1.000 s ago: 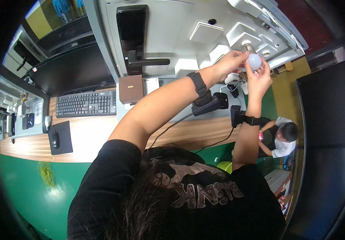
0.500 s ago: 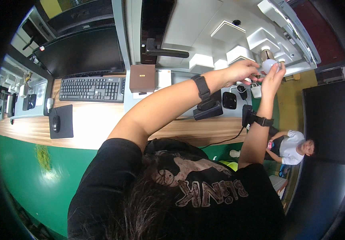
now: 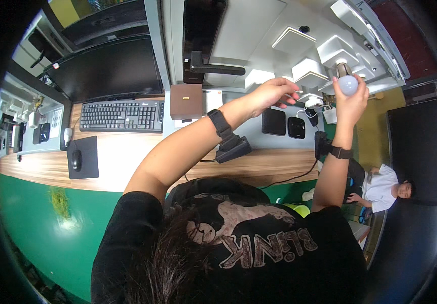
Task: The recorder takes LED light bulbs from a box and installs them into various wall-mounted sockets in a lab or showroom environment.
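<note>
A white round light bulb points toward me below a metallic lamp socket on the upright grey panel. My right hand is closed around the bulb, thumb on one side and fingers on the other. Whether the bulb's base sits in the socket is hard to make out. To the left, my left hand hangs in the air before the panel, its fingers loosely apart and nothing in them. Below that hand lie a black square box and a smaller black rounded box on the grey shelf.
White square fixtures and a black door handle jut from the panel. White plugs and cables sit near the right hand. A brown box, keyboard and mouse are leftward. A person sits at right.
My left hand has drawn away from the bulb toward the left and slightly down. My right hand has shifted its fingers to both sides of the bulb.
</note>
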{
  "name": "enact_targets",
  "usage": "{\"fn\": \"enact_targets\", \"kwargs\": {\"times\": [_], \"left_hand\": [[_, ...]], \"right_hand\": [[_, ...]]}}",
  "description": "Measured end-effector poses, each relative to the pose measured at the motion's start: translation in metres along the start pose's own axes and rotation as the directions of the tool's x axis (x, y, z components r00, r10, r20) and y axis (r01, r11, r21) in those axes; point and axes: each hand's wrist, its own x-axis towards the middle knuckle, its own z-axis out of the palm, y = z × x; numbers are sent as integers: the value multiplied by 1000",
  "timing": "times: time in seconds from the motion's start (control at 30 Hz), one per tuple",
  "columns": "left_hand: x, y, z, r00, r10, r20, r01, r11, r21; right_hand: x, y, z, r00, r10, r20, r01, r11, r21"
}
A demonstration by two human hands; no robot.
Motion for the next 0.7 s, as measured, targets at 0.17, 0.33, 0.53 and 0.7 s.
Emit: {"fn": "enact_targets", "kwargs": {"times": [0.17, 0.33, 0.53, 0.7], "left_hand": [[-7, -8, -4, 999, -28, -16, 28, 999, 15], [-13, -9, -3, 999, -26, -22, 26, 999, 38], [-12, -11, -4, 998, -51, -38, 52, 999, 15], [-15, -11, -5, 998, -41, -43, 41, 999, 13]], "right_hand": [[5, 13, 4, 926, 364, 104, -357, 931, -78], [16, -2, -5, 815, 474, 333, -530, 842, 99], [2, 30, 14, 991, -91, -97, 92, 996, 12], [0, 13, 0, 998, -66, 19, 66, 998, -2]]}}
